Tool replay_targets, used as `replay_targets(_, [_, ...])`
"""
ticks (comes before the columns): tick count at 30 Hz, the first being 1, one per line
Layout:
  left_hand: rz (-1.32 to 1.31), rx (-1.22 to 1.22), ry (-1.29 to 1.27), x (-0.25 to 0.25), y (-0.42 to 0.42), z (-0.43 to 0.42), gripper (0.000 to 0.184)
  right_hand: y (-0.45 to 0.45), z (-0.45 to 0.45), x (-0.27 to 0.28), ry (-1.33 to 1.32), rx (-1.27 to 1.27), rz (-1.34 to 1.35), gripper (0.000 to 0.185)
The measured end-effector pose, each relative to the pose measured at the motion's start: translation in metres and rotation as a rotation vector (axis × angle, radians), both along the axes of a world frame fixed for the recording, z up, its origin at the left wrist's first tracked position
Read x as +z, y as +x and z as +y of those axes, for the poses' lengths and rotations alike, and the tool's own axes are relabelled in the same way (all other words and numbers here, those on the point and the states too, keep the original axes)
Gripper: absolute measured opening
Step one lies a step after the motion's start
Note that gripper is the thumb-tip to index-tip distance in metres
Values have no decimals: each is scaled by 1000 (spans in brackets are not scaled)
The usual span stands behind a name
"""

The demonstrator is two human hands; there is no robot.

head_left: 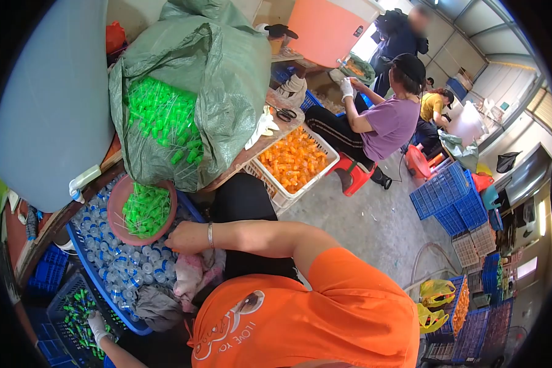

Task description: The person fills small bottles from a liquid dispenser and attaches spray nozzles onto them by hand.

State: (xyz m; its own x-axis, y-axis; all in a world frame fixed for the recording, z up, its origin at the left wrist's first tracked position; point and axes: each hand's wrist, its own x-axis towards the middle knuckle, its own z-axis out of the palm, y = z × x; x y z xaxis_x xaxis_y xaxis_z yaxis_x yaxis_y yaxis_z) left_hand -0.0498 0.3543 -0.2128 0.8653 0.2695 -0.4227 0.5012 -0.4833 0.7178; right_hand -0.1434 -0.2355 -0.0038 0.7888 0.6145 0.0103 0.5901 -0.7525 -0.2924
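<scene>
My right hand [189, 238], bare with a bracelet at the wrist, is curled over the edge of a blue tray [98, 288] of small clear plastic pieces with blue bands. A speck of orange shows at its fingers; what they hold is unclear. Beside it, a pink bowl [113, 211] of green nozzle-like pieces with thin tubes [146, 211] rests on the clear pieces. My left hand [98, 328], in a white glove, is over a dark crate [55, 310] of green-and-dark pieces [80, 313]. Its fingers look drawn together, their contents too small to name.
A green woven sack [233, 92] of green pieces stands beyond the bowl. A white basket [334, 161] holds orange pieces. Cloths [193, 276] lie at the tray's near edge, scissors [282, 113] on a board. Several people work nearby, one on a red stool [354, 178]. Blue crates [441, 190] are stacked farther off.
</scene>
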Motion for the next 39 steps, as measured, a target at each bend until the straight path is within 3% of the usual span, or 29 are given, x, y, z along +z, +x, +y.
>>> replay_targets(2, [29,-9,-27,-20,6,16,14,1,0,-3,35,1,-31,19])
replay_targets(7, [-10,10,-13,-17,4,11,14,1,-1,-3,27,10,-32,19])
replay_targets(11, [-10,-32,48,22,-6,-14,14,2,0,-4,-12,13,-11,19])
replay_targets(18, [14,-49,69,24,-7,-15,16,1,1,0,-28,2,2,20])
replay_targets(22, [21,18,3,-15,2,11,17,1,0,-3,-18,5,-9,20])
replay_targets(39, [-4,26,-18,-31,10,14,21,0,-2,-7,-28,10,-20,20])
